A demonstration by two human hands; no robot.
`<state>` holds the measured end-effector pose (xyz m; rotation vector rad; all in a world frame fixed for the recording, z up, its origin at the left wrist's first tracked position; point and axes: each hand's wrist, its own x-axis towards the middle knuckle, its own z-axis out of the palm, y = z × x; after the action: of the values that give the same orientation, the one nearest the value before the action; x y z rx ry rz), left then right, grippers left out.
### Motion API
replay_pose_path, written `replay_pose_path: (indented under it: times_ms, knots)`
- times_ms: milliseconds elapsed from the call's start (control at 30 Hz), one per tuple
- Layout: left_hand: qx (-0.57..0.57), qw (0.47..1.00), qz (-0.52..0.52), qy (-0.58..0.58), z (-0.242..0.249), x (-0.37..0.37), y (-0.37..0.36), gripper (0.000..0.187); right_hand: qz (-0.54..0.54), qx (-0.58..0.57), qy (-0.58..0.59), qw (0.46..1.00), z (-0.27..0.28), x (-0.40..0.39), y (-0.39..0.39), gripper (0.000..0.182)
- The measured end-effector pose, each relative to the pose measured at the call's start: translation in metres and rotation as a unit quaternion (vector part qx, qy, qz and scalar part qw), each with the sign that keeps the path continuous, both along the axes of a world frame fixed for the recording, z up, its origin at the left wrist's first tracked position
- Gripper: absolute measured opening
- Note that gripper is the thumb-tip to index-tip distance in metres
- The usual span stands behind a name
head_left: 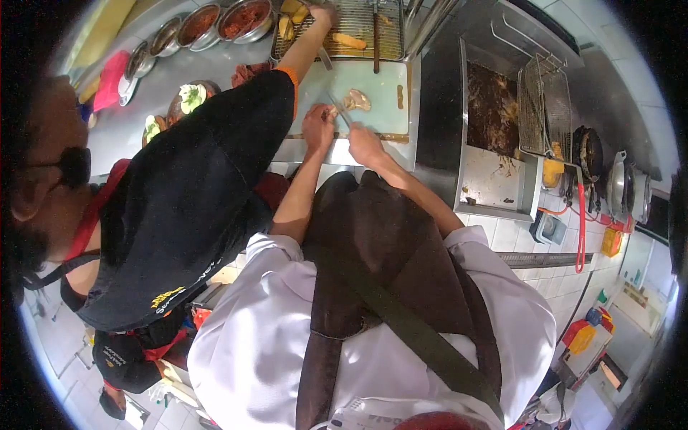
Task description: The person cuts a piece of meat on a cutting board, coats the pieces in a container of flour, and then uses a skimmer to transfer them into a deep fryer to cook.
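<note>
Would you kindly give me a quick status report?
Left hand on food. Right hand gripping knife over cutting board. Co-worker's arm reaches across to rack.

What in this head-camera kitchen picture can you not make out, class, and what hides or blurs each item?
1. Head view: what the left hand presses on the cutting board; the hand covers it.
2. Head view: the right hand grips a thin tool; its tip is too small to identify.
3. Head view: the co-worker's hand on the wire rack is cut by the top edge.
4. Head view: the bowls hold blurred contents.
</note>
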<state>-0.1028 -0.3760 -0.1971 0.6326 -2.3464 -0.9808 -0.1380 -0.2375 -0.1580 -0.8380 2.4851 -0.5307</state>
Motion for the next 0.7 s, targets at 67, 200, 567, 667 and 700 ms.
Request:
replay_pose_path:
  times_ms: [67,200,567,667,700]
  knots:
    - [0.002,1.000,0.000,-0.005,-0.004,-0.001,-0.001,0.014,0.011,0.008,0.001,1.000,0.000,0.001,-0.001,0.024]
    - [-0.032,0.999,0.007,-0.001,-0.002,-0.002,0.002,0.012,0.021,-0.010,0.011,1.000,0.000,0.003,-0.001,0.025]
    - [-0.057,0.998,0.014,0.038,-0.066,-0.014,-0.009,0.012,0.065,-0.028,0.027,0.997,-0.012,-0.001,-0.002,0.025]
    - [-0.068,0.997,0.015,0.024,-0.066,-0.014,-0.009,0.012,0.104,-0.020,0.034,0.994,-0.004,-0.007,-0.005,0.025]
    - [-0.059,0.998,0.005,0.014,-0.043,-0.012,-0.006,0.012,0.094,0.000,0.010,0.996,-0.005,-0.010,-0.008,0.025]
